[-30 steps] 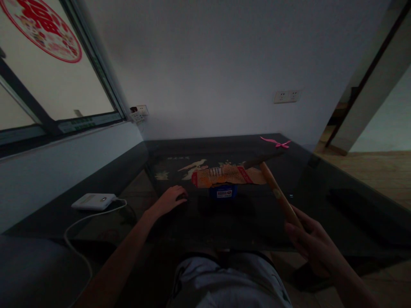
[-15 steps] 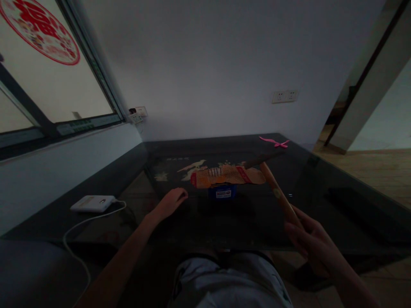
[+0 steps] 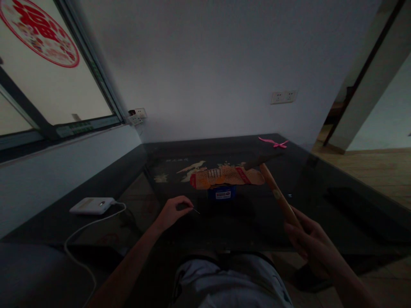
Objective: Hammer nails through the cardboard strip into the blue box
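Observation:
My left hand (image 3: 173, 210) is above the near part of the table, thumb and forefinger pinched on a thin metal nail (image 3: 196, 211) pointing right. My right hand (image 3: 308, 233) is wrapped round the wooden handle (image 3: 278, 194) of a hammer. Its dark head (image 3: 255, 163) barely stands out from the table. Between my hands, a flattened strip of orange and red cardboard (image 3: 229, 176) lies across a blue box (image 3: 221, 193). Several thin dark lines show on the cardboard's left part; whether they are nails or print I cannot tell.
On the dark glossy table (image 3: 199, 233), a white power bank (image 3: 92, 205) with a white cable (image 3: 80, 229) sits at left. A pink ribbon-like item (image 3: 278, 144) lies at the back right. A flat dark object (image 3: 359, 214) is on the right side.
My left hand has come slightly nearer and turned, and the nail now shows at its fingertips. My right hand and the hammer stay nearly in place.

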`<state>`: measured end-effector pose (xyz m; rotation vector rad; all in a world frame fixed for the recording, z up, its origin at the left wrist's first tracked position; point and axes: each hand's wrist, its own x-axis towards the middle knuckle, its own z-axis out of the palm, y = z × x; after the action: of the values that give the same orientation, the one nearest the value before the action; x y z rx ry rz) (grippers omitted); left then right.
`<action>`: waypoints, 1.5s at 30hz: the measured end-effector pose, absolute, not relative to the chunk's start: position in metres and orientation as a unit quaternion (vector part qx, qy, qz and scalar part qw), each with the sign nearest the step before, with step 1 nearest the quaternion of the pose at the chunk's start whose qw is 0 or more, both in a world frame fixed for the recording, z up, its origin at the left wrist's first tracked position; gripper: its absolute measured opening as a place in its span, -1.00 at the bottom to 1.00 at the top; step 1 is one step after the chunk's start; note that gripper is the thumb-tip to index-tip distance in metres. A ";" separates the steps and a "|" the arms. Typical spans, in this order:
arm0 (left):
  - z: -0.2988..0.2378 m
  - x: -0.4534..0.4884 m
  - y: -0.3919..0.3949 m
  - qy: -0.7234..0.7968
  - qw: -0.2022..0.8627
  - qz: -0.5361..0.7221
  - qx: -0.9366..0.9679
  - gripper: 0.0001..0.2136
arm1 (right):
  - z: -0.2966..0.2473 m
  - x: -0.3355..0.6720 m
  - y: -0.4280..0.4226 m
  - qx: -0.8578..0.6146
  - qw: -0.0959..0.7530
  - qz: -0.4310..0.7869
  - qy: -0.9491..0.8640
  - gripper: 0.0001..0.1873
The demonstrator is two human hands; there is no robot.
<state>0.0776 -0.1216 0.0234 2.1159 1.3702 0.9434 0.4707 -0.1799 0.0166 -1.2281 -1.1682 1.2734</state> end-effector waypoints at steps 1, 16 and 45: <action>0.023 0.080 -0.121 0.498 0.237 0.350 0.757 -0.87 | 0.017 0.471 -0.180 -0.504 0.487 0.526 -0.482 -0.20; 0.064 0.118 -0.130 0.458 0.384 0.451 0.663 -0.75 | 0.016 0.469 -0.183 -0.496 0.497 0.531 -0.474 -0.23; 0.075 0.189 -0.007 0.412 0.248 0.456 0.749 -0.86 | 0.022 0.459 -0.177 -0.481 0.484 0.535 -0.499 -0.23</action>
<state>0.1888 -0.0070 0.0745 2.0423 1.1219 1.2430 0.4587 -0.1769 0.0216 -1.1712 -1.2156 1.3019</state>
